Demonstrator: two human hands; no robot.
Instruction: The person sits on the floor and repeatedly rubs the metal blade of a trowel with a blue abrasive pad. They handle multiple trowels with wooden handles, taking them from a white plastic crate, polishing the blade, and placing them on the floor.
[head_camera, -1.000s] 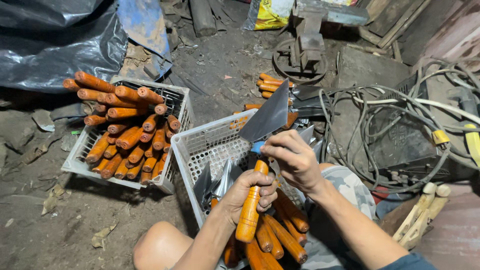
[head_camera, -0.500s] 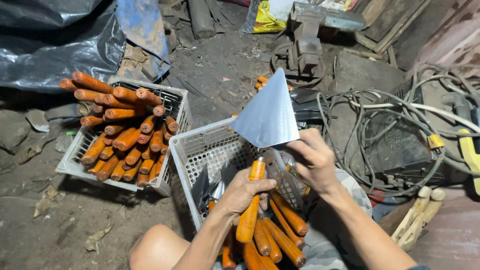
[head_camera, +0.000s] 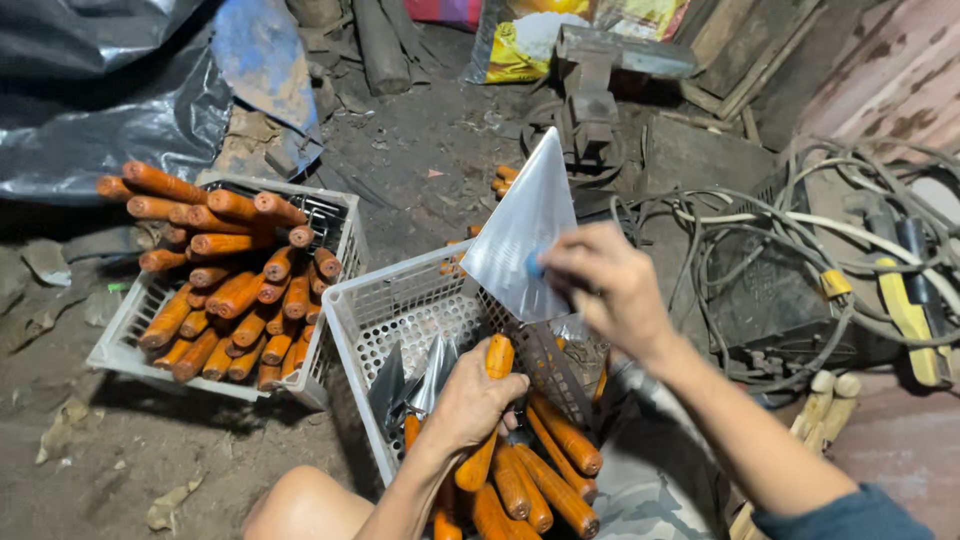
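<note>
My left hand (head_camera: 478, 392) is wrapped around the orange wooden handle (head_camera: 487, 415) of a trowel, fingers closed firmly on it, holding the tool upright over the near white basket (head_camera: 372, 300). The trowel's triangular steel blade (head_camera: 522, 232) points up and away from me, its tip toward the back of the scene. My right hand (head_camera: 602, 285) is pressed against the face of the blade, fingers curled, with something small and blue (head_camera: 535, 265) pinched at the fingertips and touching the metal; I cannot tell what that blue thing is.

Below my left hand, more orange-handled trowels (head_camera: 545, 470) lie piled in the near basket, with a few grey blades (head_camera: 415, 375) leaning against its inner wall. To the left, a second white basket (head_camera: 125, 345) sits on the dirt floor (head_camera: 110, 470), heaped with orange handles (head_camera: 230, 280).

At the top, a yellow and white sack (head_camera: 525, 35) with printing leans behind a dark metal vise (head_camera: 590, 90). A black plastic sheet (head_camera: 90, 90) covers the upper left corner. To the right, tangled pale cables (head_camera: 790, 230) drape over a dark machine (head_camera: 775, 300), one carrying a small yellow tag (head_camera: 832, 283), beside a yellow-handled tool (head_camera: 905, 315).
</note>
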